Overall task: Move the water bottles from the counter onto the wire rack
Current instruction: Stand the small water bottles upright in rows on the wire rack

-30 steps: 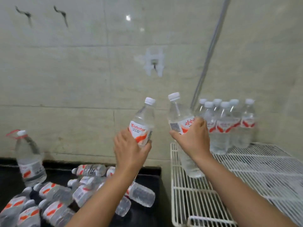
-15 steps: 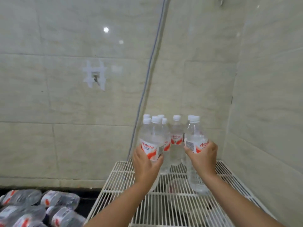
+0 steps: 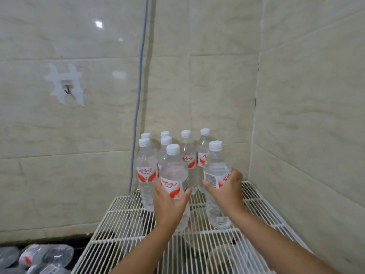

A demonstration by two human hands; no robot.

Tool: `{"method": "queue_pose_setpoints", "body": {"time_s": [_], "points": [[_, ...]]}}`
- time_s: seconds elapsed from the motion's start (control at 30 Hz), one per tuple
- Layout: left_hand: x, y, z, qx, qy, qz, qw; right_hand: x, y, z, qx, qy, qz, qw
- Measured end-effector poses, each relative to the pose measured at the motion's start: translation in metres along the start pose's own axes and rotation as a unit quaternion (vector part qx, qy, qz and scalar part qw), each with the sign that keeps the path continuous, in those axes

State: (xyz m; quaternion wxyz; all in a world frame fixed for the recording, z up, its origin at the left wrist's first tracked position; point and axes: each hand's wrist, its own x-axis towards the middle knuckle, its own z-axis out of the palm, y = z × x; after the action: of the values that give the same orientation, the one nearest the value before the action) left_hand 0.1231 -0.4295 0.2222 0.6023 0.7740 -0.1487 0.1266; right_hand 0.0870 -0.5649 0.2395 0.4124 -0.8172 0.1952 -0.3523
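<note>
I see the tiled wall [image 3: 197,86] meeting at a corner, with a grey cable [image 3: 140,76] running down it and a small hook [image 3: 68,91] taped up at the left. Below it the white wire rack [image 3: 122,220] fills the lower middle of my view, pushed into that corner.

At the rack's far edge, a cluster of six water bottles [image 3: 186,155] stands upright, all with white caps and red-and-white labels, packed close together against the wall.

In front of that cluster I hold two more. My left hand [image 3: 169,204] is wrapped around the label of the left bottle [image 3: 173,175], upright, its base hidden behind my wrist, so I cannot tell whether it touches the wires. My right hand [image 3: 227,192] grips the right bottle [image 3: 216,167] at its label; its base looks to be on the wires near the rack's right side, just before the rear row.

At the bottom left corner, on the dark counter [image 3: 83,237], lying bottles [image 3: 45,256] rest on their sides, blurred.
</note>
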Motion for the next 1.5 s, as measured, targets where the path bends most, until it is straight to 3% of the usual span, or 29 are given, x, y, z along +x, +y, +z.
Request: {"method": "queue_pose_setpoints", "body": {"time_s": [0.13, 0.27, 0.37, 0.5, 0.6, 0.73, 0.93, 1.03, 1.2, 1.5], "points": [[0.002, 0.007, -0.018, -0.113, -0.092, -0.01, 0.989, -0.004, 0.0, -0.009, -0.007, -0.015, 0.003, 1.0], [0.007, 0.002, -0.028, -0.104, -0.127, -0.027, 0.986, -0.008, 0.0, -0.011, 0.001, -0.012, 0.01, 1.0], [0.006, 0.001, -0.031, -0.067, -0.098, -0.027, 0.993, -0.008, -0.001, -0.01, -0.003, 0.001, 0.009, 1.0], [0.0, 0.006, -0.024, -0.013, 0.013, -0.028, 0.999, -0.011, -0.002, -0.007, -0.029, 0.021, 0.01, 0.999], [-0.005, 0.012, -0.019, -0.047, 0.027, -0.051, 0.997, -0.018, -0.003, -0.006, -0.077, 0.066, 0.0, 0.995], [-0.006, 0.01, -0.022, -0.057, -0.004, -0.047, 0.997, -0.022, -0.004, -0.008, -0.106, 0.091, -0.007, 0.99], [-0.005, -0.002, -0.039, -0.15, -0.121, -0.005, 0.981, -0.023, -0.002, -0.014, -0.075, 0.046, -0.01, 0.996], [-0.004, -0.002, -0.048, -0.138, -0.151, -0.014, 0.979, -0.025, -0.001, -0.017, -0.063, 0.026, -0.007, 0.998], [-0.01, 0.007, -0.034, 0.048, -0.037, -0.002, 0.998, -0.027, -0.006, -0.017, -0.068, 0.027, 0.007, 0.997], [0.0, 0.016, -0.006, -0.029, -0.003, 0.015, 0.999, -0.017, -0.002, -0.023, -0.043, 0.035, 0.004, 0.998]]}}
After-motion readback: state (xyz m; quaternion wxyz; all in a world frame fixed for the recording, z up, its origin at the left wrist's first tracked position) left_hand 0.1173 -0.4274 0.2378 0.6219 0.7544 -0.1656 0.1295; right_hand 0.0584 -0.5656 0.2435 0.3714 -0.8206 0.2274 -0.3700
